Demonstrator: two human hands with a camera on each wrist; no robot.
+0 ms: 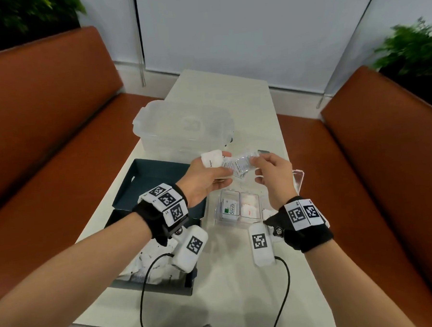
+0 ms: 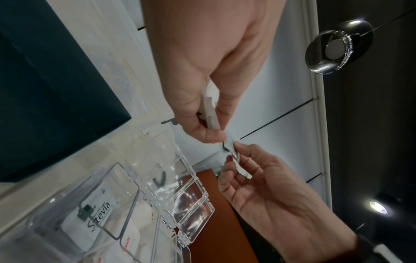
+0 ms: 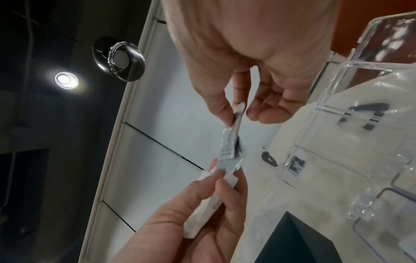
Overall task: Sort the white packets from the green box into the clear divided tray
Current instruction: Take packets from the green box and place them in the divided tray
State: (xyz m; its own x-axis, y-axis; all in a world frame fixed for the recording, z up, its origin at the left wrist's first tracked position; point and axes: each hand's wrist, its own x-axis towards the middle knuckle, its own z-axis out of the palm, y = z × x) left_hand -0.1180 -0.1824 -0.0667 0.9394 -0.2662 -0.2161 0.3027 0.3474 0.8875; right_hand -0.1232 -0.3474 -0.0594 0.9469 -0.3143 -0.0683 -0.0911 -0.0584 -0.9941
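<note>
Above the clear divided tray [image 1: 219, 214], both hands meet over a small clear-wrapped packet [image 1: 240, 165]. My left hand [image 1: 228, 164] grips a bundle of white packets [image 1: 211, 158] and pinches one end of the clear-wrapped packet. My right hand [image 1: 255, 167] pinches its other end between thumb and forefinger. In the left wrist view, a white packet [image 2: 210, 113] sits edge-on in the left hand [image 2: 219, 135]. The right hand [image 3: 238, 113] pinches the clear-wrapped packet [image 3: 228, 147]. The green box [image 1: 146, 182] lies to the left, with white packets [image 1: 152, 266] in its near part.
The tray holds a Stevia packet [image 1: 230, 209] and white packets with red print [image 1: 248, 206] in separate compartments. A clear lidded container [image 1: 183, 125] stands beyond the hands. Orange benches [image 1: 45, 117] flank the narrow white table [image 1: 231, 287]. Cables trail near its front edge.
</note>
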